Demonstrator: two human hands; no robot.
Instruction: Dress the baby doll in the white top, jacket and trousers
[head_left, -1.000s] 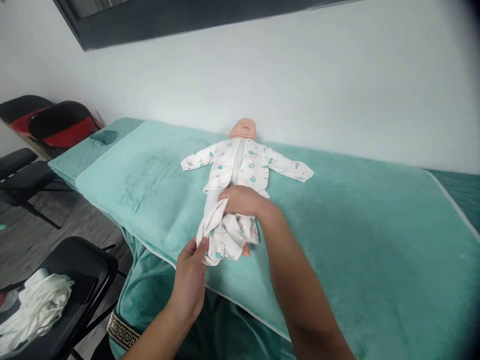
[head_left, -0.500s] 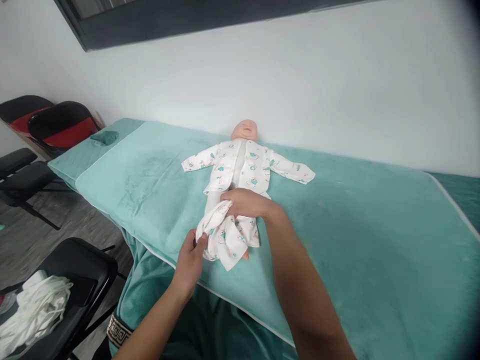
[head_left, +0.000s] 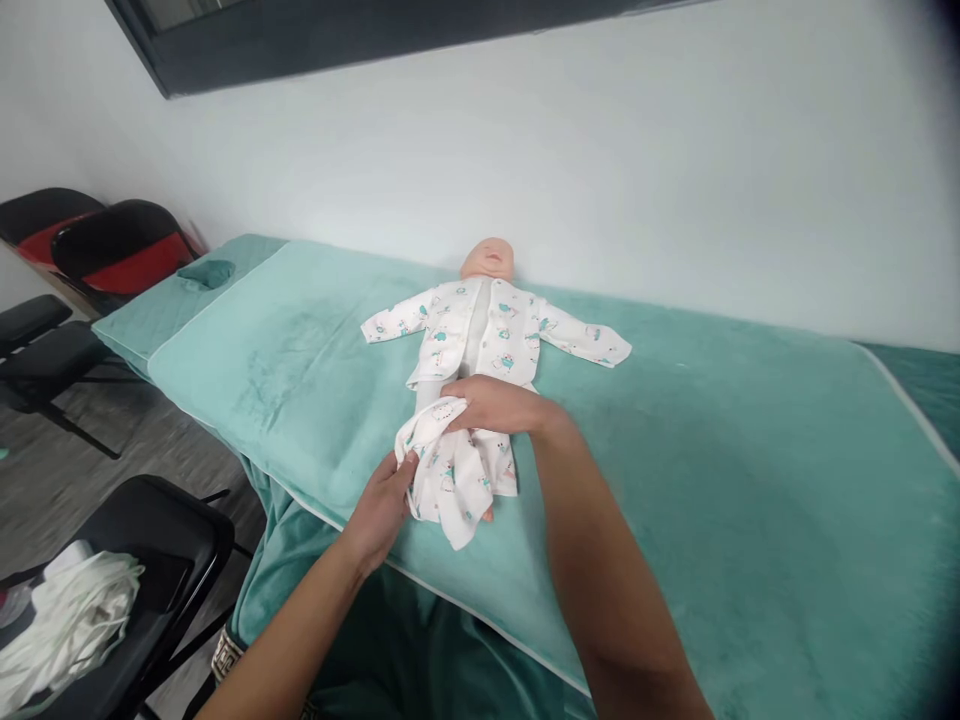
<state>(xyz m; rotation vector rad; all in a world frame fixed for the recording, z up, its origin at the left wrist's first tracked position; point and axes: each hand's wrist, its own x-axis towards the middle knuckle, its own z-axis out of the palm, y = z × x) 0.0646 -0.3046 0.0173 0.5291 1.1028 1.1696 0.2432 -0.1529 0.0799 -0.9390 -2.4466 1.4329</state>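
Currently, both bare hands work at the lower body of a smiling, flesh-toned baby doll [head_left: 489, 258]. The doll lies face up on a mint-green plush bed cover [head_left: 712, 450], with its head next to the white wall [head_left: 675, 180]. A white cotton jacket with small teal and red prints [head_left: 510, 325] covers the torso; its front is unfastened and both sleeves extend outward. A matching white printed lower garment [head_left: 454, 480] lies bunched over the legs, and part of one foot shows below it. The left hand [head_left: 381, 510] pinches the garment's left side between thumb and fingers. The right hand [head_left: 495, 403] crosses the doll's lower body, its fingers closed on the garment's raised upper fold. At lower left, a black padded chair [head_left: 176, 530] supports a crumpled white cloth bundle [head_left: 75, 620].
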